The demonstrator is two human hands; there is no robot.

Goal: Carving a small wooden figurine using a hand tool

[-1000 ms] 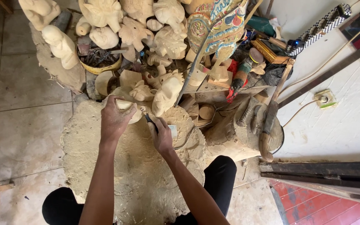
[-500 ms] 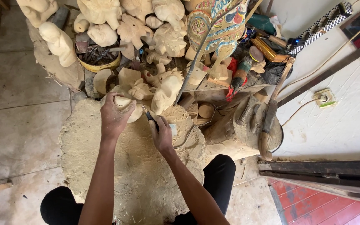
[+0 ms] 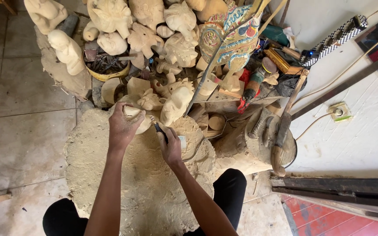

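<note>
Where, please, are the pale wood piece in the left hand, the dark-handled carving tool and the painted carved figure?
pale wood piece [image 3: 140, 123]: head view, on its rounded lower edge.
dark-handled carving tool [image 3: 160, 130]: head view, on the dark handle above the right hand.
painted carved figure [image 3: 232, 32]: head view, on its patterned body.
</note>
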